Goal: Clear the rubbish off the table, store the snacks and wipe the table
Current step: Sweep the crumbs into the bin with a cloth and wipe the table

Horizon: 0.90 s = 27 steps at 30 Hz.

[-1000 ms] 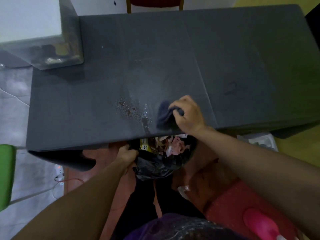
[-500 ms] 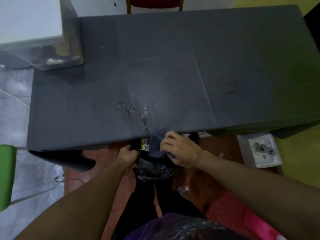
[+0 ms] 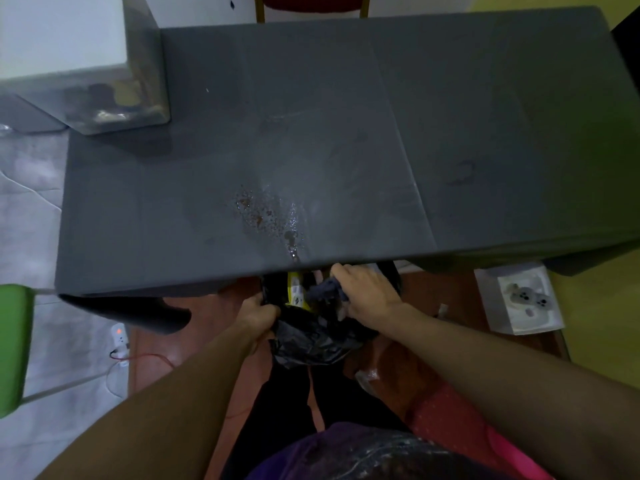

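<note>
Clenched the rim of a black bag [image 3: 311, 337] in the left hand [image 3: 258, 315], lower centre of frame, just under the table [image 3: 450, 133] edge. Left crumbs and wet spots [image 3: 266, 216] unwiped above it, mid-frame. Bunched a dark cloth [image 3: 327, 291] over the bag's mouth in the right hand [image 3: 367, 292]. Risked scattering debris onto the floor [image 3: 426, 282] through a sagging rim or a cloth shaken wide.

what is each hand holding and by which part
The left hand grips the black rubbish bag by the left edge of its mouth. The right hand holds a dark cloth bunched in its fingers over the bag.
</note>
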Motion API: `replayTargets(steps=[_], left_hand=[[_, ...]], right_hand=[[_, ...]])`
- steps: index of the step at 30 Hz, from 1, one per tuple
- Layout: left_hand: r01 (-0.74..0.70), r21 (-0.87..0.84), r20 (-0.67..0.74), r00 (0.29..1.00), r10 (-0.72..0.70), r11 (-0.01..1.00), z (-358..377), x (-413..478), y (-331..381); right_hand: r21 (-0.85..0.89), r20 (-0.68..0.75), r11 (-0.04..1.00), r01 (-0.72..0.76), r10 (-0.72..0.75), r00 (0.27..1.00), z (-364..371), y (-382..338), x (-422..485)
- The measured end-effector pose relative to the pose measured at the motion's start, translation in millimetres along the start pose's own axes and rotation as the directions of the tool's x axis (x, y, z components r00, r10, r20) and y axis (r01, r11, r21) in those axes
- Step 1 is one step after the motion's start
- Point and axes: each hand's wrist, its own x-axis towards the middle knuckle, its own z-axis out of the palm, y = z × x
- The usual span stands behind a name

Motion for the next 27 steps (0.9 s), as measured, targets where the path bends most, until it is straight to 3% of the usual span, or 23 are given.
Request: replayTargets(steps=[2,7,10,15,17,19,21,23,24,25,27], left_hand=[[0.008,-0.004,0.002,1.000,-0.008,1.000,-1.3,0.0,0.4],[0.014,-0.006,0.010,1.000,-0.014,1.000,-1.9,-0.3,1.3],[0.000,-0.019,0.006,1.000,0.000,1.000,-2.1,-1.7,2.8],[0.018,-0.038,0.009,1.000,-0.018,0.999,-2.2,-1.2,3.6],[0.016,-0.031,0.004,1.000,-0.016,0.999,-2.5,-0.8,3.6],[0.023,-0.036,0.004,1.000,-0.023,0.999,-3.2,0.2,3.3],[0.029,-0.039,0.008,1.000,-0.029,0.999,-4.6,1.2,3.9],[0.037,-0.040,0.011,0.999,-0.037,0.999,-5.1,1.6,4.2],[0.040,-0.043,0.017,0.999,-0.039,0.998,-4.9,1.7,3.9],[0.041,-0.047,0.018,0.999,-0.040,0.998,-4.7,2.0,3.7],[0.036,-0.051,0.012,0.999,-0.035,0.998,-3.8,0.7,4.2]], right_hand=[[-0.051,-0.047,0.997,-0.051,0.049,0.998,-1.1,-0.4,-0.2],[0.015,0.053,0.999,-0.043,0.042,0.998,8.6,4.7,-6.0],[0.039,-0.015,0.999,-0.028,0.028,0.999,10.5,8.7,-9.3],[0.041,-0.177,0.992,0.119,-0.110,0.978,-8.4,7.8,-5.4],[0.187,-0.255,0.981,0.054,-0.005,0.967,-23.0,2.3,0.2],[0.380,-0.378,0.924,-0.051,0.205,0.903,-38.7,0.3,12.3],[0.527,-0.503,0.847,-0.077,0.383,0.775,-54.5,6.1,30.1],[0.572,-0.599,0.817,-0.075,0.478,0.642,-66.8,21.2,47.8],[0.540,-0.616,0.834,-0.113,0.482,0.623,-70.6,30.5,55.3],[0.479,-0.601,0.861,-0.170,0.463,0.652,-71.7,38.9,60.6],[0.342,-0.489,0.906,-0.249,0.398,0.776,-67.4,47.1,64.0]])
